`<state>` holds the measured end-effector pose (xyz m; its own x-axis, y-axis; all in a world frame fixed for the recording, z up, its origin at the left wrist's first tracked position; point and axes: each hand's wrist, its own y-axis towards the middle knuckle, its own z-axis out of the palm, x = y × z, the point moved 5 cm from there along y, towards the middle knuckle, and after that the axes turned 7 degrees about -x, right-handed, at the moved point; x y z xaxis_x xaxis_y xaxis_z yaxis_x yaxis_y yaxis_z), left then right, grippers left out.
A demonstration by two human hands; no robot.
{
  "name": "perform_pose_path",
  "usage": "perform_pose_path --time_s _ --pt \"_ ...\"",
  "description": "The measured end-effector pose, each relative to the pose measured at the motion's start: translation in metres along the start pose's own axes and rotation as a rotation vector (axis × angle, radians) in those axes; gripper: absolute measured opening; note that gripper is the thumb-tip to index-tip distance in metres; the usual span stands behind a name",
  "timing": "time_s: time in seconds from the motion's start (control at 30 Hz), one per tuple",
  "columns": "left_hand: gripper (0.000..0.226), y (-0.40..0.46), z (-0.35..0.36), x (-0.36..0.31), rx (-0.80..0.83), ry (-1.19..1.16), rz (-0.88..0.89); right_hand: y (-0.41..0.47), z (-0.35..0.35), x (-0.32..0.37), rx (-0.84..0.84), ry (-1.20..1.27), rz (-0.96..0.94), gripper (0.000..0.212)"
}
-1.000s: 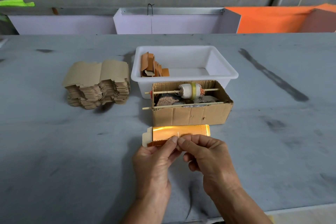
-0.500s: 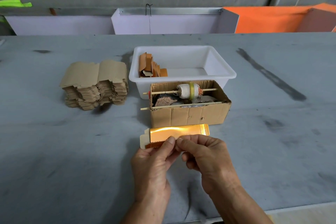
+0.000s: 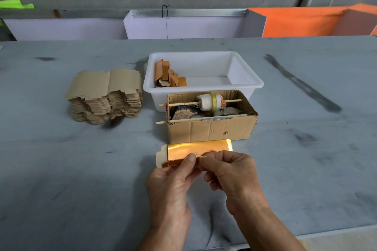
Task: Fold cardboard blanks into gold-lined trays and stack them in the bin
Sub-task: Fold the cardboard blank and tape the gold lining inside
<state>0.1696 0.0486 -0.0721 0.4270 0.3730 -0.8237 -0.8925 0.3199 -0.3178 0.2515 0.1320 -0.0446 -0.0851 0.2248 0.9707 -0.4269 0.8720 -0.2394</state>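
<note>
Over the last second little has altered. Both hands hold the same posture on the near long edge of the flat gold-lined cardboard blank (image 3: 195, 150), which has kept its place just in front of the open brown corrugated carton (image 3: 212, 128). The left hand (image 3: 171, 185) pinches that edge between thumb and curled fingers. The right hand (image 3: 230, 173) pinches it immediately alongside, so the two thumbs nearly meet. In judgement the near wall is being creased upward and the fold is not finished; this tray is at an early stage.

The blank's gold face is up, with a plain card tab projecting at its left end and a perforated margin at its right end. Its far edge lies close to the carton's front wall; contact cannot be confirmed.

The white rectangular plastic bin (image 3: 204, 85) stands directly behind the carton and holds several folded orange-brown trays (image 3: 169, 77) leaning at its left end; the remainder of its floor is bare. The stack of flat brown cardboard blanks (image 3: 106, 96) sits well to the left on the grey worktable (image 3: 61, 169).

Delivery to the bin would have to pass over the carton and its two thin wooden sticks (image 3: 202, 103), which overhang the left wall. Open table lies on both sides of the hands.
</note>
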Motion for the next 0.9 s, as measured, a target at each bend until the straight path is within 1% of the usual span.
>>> perform_pose_path --time_s 0.17,0.3,0.47,0.67,0.9 --pt "0.010 -0.002 0.002 -0.001 0.001 -0.016 0.011 0.003 0.000 -0.001 -0.004 -0.006 0.021 0.023" --pt "0.022 -0.003 0.007 -0.002 0.008 -0.035 0.006 0.005 0.001 -0.002 -0.004 -0.022 0.042 0.020" --pt "0.011 -0.002 0.009 0.001 -0.008 -0.015 -0.050 0.007 -0.001 -0.005 0.000 -0.051 0.065 0.017" --pt "0.015 0.004 0.005 0.006 -0.089 0.060 -0.099 0.004 0.000 -0.008 0.017 -0.049 0.077 0.016" --pt "0.015 0.007 0.005 0.004 -0.144 0.061 -0.073 -0.001 0.000 -0.011 -0.030 0.010 0.047 0.016"
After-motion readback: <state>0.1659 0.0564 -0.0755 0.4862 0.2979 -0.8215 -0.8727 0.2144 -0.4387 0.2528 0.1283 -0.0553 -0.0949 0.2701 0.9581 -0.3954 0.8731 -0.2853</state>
